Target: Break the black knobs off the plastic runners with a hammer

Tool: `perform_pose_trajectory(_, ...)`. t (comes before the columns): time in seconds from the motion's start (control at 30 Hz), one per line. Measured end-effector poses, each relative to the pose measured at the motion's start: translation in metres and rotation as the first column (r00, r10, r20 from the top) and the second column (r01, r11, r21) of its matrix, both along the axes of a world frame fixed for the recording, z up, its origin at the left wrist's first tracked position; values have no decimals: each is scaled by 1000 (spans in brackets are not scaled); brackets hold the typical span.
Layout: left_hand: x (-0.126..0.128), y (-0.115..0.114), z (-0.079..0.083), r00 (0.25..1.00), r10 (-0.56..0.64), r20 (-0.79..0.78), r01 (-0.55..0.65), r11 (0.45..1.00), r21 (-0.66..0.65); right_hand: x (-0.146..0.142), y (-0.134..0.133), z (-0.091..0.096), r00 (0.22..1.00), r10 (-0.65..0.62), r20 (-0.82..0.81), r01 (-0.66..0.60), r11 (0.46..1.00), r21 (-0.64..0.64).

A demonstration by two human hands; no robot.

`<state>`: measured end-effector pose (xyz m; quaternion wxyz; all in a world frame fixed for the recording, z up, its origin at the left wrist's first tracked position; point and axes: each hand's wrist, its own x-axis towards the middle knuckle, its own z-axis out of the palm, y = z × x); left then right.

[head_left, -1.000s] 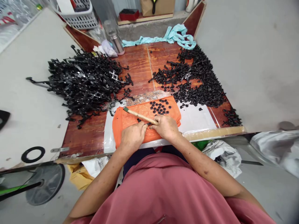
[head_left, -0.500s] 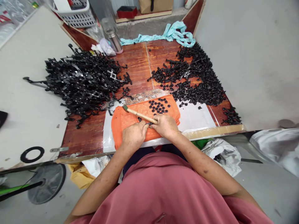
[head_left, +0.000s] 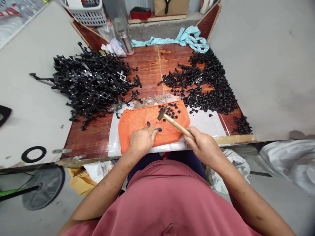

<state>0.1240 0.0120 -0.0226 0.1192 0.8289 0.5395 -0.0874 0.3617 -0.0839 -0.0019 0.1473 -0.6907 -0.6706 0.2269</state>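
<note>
- The right hand (head_left: 203, 147) is seen closed around the lower end of the wooden handle of a small hammer (head_left: 176, 124). The hammer head is raised above the orange cloth (head_left: 137, 119) and is pointed towards the far left.
- The left hand (head_left: 142, 140) is laid on the cloth with the fingers curled. A small black part (head_left: 159, 129) is pinched and kept down at its fingertips, just under the hammer head.
- The two hands are kept apart, each one closed on its own thing.
- The cloth is spread on a white sheet (head_left: 204, 121) at the near edge of the bench (head_left: 147, 68). A group of round black pieces (head_left: 172, 110) is gathered on its far side, and one single piece (head_left: 148, 124) is lying near the left hand.
- A large pile of black frames (head_left: 88, 82) is heaped on the left of the bench, and a second pile (head_left: 209, 88) on the right.
- The step in hand is judged to be the hammering of the held part, with the hammer lifted for a blow.
- For the blow, the head must be brought down exactly on the part, and the fingertips must be kept beside it, not under the head. The part must also be kept flat so that it is not thrown aside.
</note>
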Motion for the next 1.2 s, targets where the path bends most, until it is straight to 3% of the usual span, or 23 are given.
perform_pose_trajectory(0.17, 4, 0, 7, 1000, 1, -19, -1, 1000, -7, 9, -33, -6, 997, 54, -51, -52, 997, 49)
perform_pose_trajectory(0.4, 4, 0, 5, 1000, 10, -8, -10, 1000, -6, -2, -43, -1, 998, 36, -61, -20, 967, 253)
perform_pose_trajectory(0.53, 1, 0, 3, 1000, 17, -14, -18, 1000, -14, -9, -42, -9, 987, 91, 135, -108, 987, 121)
perform_pose_trajectory(0.7, 2, -1, -1, 1000, 9, -1, -9, 1000, 8, -12, -43, -14, 996, 14, 87, -34, 971, 236)
perform_pose_trajectory(0.87, 2, -1, 3, 1000, 5, -14, -5, 999, -39, -14, -38, -25, 968, 82, 239, -99, 993, 61)
perform_pose_trajectory(1.03, -35, 23, 27, 980, -126, 152, 141, 986, -93, -9, -37, -30, 955, 76, 285, -110, 988, 105)
perform_pose_trajectory(1.13, -65, 39, 44, 947, -307, 93, 301, 951, 76, -7, -37, -31, 949, 85, 304, -131, 982, 136)
perform_pose_trajectory(1.2, -75, 44, 52, 873, -484, 64, 466, 865, 185, -6, -36, -31, 945, 87, 316, -141, 978, 152)
